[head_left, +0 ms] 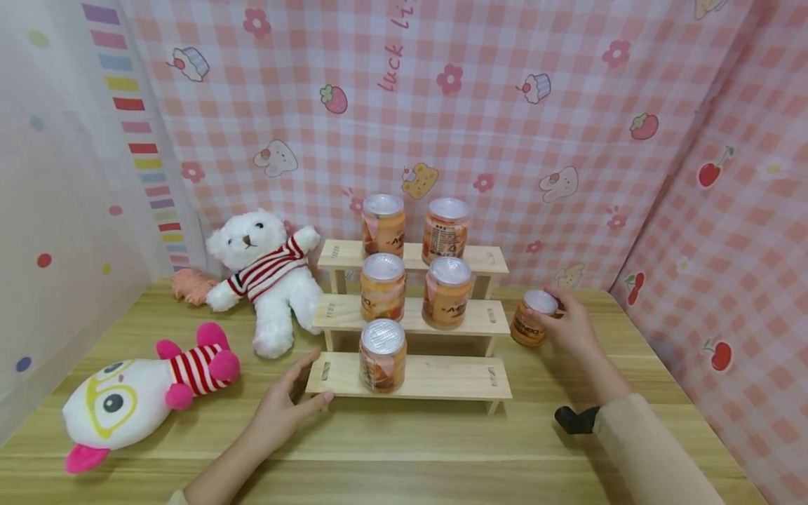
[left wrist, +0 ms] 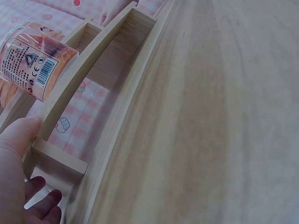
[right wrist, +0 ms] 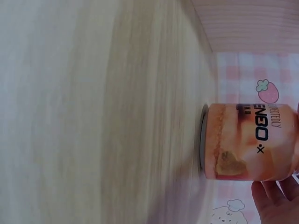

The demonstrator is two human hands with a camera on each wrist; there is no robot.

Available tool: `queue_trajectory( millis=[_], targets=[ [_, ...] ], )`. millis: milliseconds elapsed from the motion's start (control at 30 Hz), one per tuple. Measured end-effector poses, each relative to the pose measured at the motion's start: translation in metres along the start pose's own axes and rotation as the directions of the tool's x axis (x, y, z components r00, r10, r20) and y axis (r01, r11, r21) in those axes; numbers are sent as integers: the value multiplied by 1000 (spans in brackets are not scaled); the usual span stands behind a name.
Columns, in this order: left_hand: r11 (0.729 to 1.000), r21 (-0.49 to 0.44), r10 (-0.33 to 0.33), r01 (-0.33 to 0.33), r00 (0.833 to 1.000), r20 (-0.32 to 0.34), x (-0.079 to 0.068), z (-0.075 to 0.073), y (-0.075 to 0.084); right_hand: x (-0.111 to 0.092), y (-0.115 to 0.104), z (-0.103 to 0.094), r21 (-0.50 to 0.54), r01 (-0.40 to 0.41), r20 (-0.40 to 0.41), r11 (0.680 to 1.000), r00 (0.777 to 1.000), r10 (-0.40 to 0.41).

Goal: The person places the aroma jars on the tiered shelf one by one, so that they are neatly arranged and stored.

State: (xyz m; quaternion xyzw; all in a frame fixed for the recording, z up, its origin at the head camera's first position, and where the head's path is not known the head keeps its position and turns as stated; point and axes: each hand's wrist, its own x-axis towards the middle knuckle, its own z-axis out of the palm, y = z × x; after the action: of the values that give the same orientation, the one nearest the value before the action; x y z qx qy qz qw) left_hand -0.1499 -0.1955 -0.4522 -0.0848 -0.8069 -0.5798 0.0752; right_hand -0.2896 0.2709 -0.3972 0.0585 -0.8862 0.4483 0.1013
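A three-tier wooden display stand stands mid-table. My left hand grips the left end of its lowest tier, thumb at the front edge; the left wrist view shows the thumb against the wood and other fingertips near a leg. Right of the stand, my right hand holds an orange-labelled can by its side, upright at the tabletop. In the right wrist view, fingers wrap the upper part of this can. One similar can sits left on the lowest tier.
Two cans stand on the middle tier and two on the top. A white teddy bear and a pink-and-white plush toy lie left. A black object is by the right sleeve. Checked cloth hangs behind.
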Motion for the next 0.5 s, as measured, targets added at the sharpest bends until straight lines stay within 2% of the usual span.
queue_trajectory(
  millis=[233, 500],
  targets=[
    [1000, -1, -1, 1, 1000, 4, 0, 1, 0, -1, 0, 4, -35, -4, -99, 999, 995, 0],
    [1000, 10, 0, 0, 1000, 2, 1, 0, -1, -12, -3, 3, -32, -20, -145, 999, 989, 15]
  ],
)
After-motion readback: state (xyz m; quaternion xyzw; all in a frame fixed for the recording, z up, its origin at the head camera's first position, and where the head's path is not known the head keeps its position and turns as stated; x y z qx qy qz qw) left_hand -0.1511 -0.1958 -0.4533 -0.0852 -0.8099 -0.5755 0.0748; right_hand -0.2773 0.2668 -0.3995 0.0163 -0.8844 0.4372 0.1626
